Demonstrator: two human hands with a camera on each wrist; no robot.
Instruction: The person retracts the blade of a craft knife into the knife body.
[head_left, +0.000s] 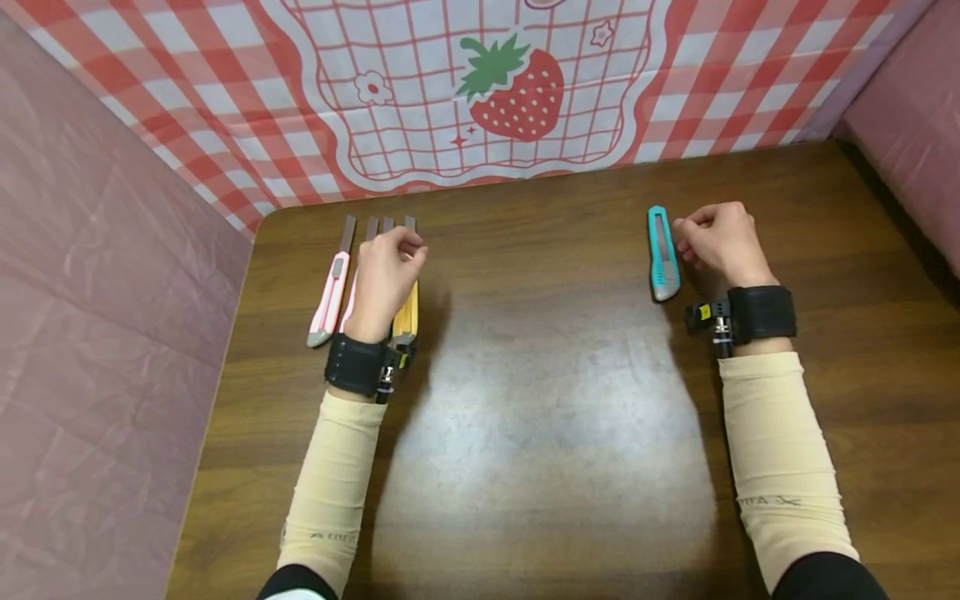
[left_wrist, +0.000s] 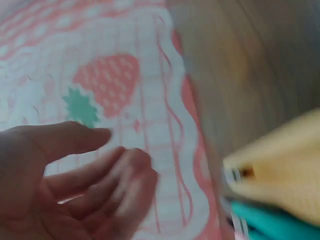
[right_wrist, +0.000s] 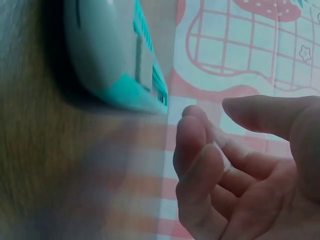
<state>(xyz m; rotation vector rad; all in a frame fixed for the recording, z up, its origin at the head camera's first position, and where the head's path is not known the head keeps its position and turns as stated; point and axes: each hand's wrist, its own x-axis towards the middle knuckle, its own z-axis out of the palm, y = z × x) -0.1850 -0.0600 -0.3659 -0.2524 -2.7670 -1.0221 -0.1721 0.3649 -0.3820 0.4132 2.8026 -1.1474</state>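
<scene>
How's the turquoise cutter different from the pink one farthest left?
The pink cutter is mostly pink and white, while the turquoise cutter is mostly turquoise. The pink cutter's blade sticks out; the turquoise cutter's doesn't. Both lie on the table and have grey bottom ends.

Table (head_left: 555, 400) has a wide free lane between yellow knife (head_left: 406, 315) and teal knife (head_left: 663, 254). Backdrop (head_left: 420, 92) blocks the far edge. Left: pink knife (head_left: 330, 296) through yellow, close row, bare blades facing backdrop, left hand (head_left: 386, 275) over it. Narrow gap between teal and right hand (head_left: 723, 242).
</scene>
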